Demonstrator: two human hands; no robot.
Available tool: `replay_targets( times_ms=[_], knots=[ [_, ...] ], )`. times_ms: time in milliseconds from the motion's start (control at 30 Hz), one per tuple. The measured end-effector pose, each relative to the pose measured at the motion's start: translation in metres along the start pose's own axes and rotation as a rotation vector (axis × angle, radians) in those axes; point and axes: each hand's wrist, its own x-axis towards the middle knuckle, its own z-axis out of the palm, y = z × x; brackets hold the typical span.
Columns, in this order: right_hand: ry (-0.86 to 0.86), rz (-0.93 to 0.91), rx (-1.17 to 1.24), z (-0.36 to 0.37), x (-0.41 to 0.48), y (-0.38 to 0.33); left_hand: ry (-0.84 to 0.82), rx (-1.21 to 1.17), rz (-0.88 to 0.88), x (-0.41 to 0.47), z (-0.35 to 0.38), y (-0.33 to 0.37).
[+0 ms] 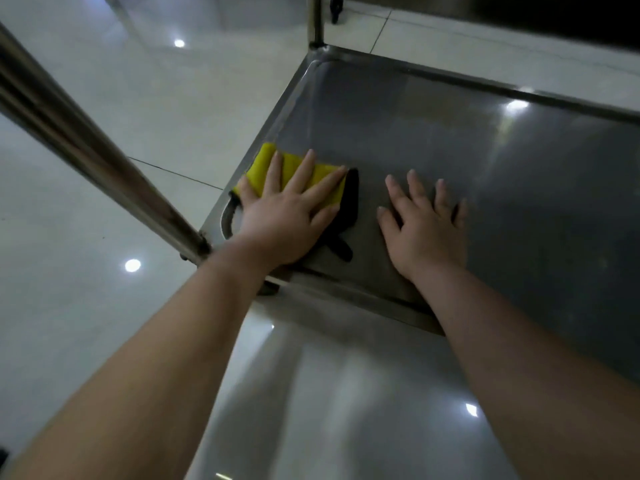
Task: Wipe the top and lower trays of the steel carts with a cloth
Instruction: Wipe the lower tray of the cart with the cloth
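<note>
The folded yellow cloth [263,164] lay flat on the lower stainless-steel tray [485,168] of the cart, close to its left rim and not far from the near left corner. Its long axis ran slantwise across the tray, from the left rim towards the middle, with the farther end touching or nearly touching the rim. The left hand [277,220] pressed down on it, palm flat, fingers straight and spread, pointing away from the person; nothing was gripped. The right hand [424,230] rested just beside it on the bare steel, also flat with fingers splayed and empty. A round steel upright post [86,143] rose from the near left corner, over pale glossy floor tiles [104,81].
</note>
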Motion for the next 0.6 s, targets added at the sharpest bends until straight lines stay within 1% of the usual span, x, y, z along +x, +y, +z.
replay_targets(
  times_ms=[67, 100, 133, 200, 233, 300, 400, 500, 600],
  knots=[
    [0.001, 0.003, -0.007, -0.001, -0.003, 0.000, 0.088, 0.086, -0.011, -0.054, 0.014, -0.007],
    [-0.015, -0.001, -0.015, -0.002, -0.004, -0.001, 0.129, 0.140, -0.021, -0.069, 0.016, -0.008],
    [-0.050, -0.009, -0.019, -0.003, -0.003, -0.002, 0.133, 0.178, -0.031, -0.074, 0.017, -0.009],
    [-0.129, -0.023, 0.022, -0.009, -0.003, 0.001, 0.070, 0.190, -0.061, -0.068, 0.016, -0.008],
    [-0.135, -0.025, 0.069, -0.015, -0.004, 0.007, 0.045, 0.187, -0.072, -0.064, 0.015, -0.006],
    [-0.073, -0.009, 0.114, -0.028, -0.018, 0.030, 0.027, 0.185, -0.072, -0.063, 0.011, -0.003],
    [-0.034, 0.018, 0.045, -0.042, -0.051, 0.085, 0.007, 0.173, -0.093, -0.066, 0.008, 0.001],
    [-0.110, 0.065, -0.061, -0.052, -0.068, 0.142, -0.076, 0.167, -0.117, -0.065, -0.002, 0.007],
    [-0.143, 0.069, -0.131, -0.050, -0.076, 0.171, -0.091, 0.183, -0.135, -0.066, -0.004, 0.008]
  ],
)
